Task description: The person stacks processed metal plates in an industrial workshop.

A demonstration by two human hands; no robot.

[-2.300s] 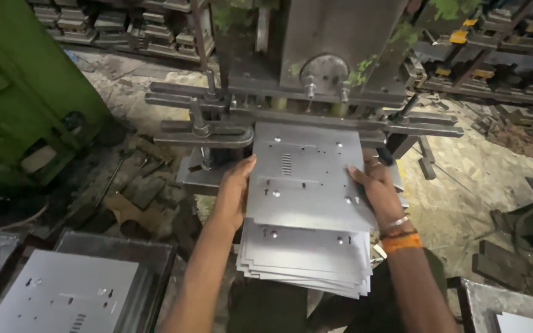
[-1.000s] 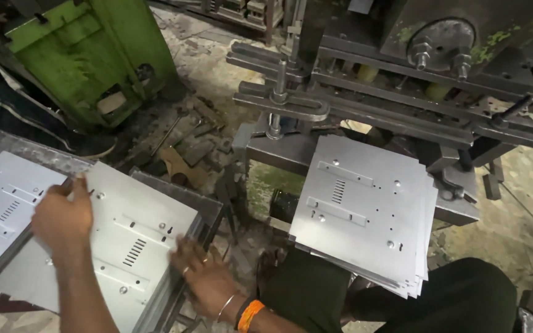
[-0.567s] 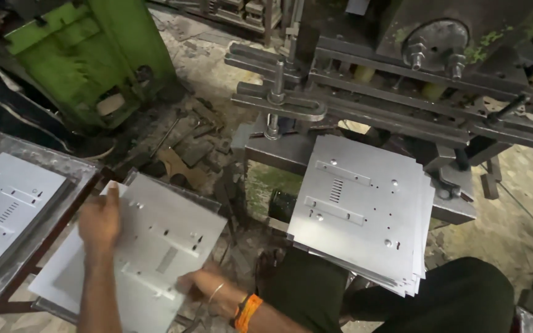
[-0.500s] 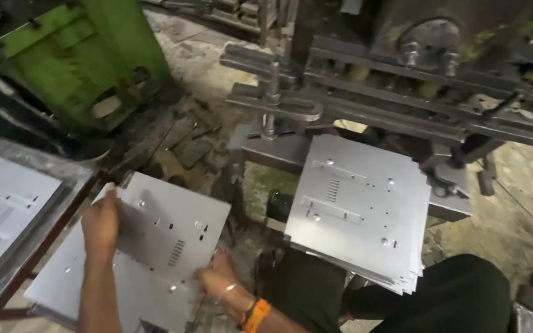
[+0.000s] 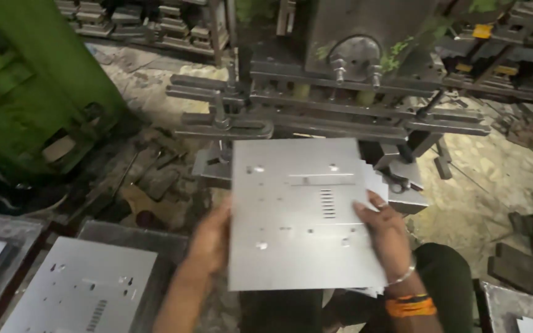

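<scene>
left hand point(image 5: 210, 242): fingers hidden behind metal sheet point(image 5: 300, 213) | stack point(image 5: 374, 185) under it mostly covered, count unreadable | lower-left sheet point(image 5: 81, 290) cut by bottom edge | press point(image 5: 347, 74) top cropped

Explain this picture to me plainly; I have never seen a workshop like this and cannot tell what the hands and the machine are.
The picture comes from a camera on a person's head, looking down at their own two bare hands. The left hand and right hand hold a flat grey metal sheet, punched with holes and a row of slots, by its side edges. More sheets peek out beneath it. Ahead stands a heavy dark metal press. Lower left lies another punched sheet in a tray, and a green machine stands at far left.
</scene>
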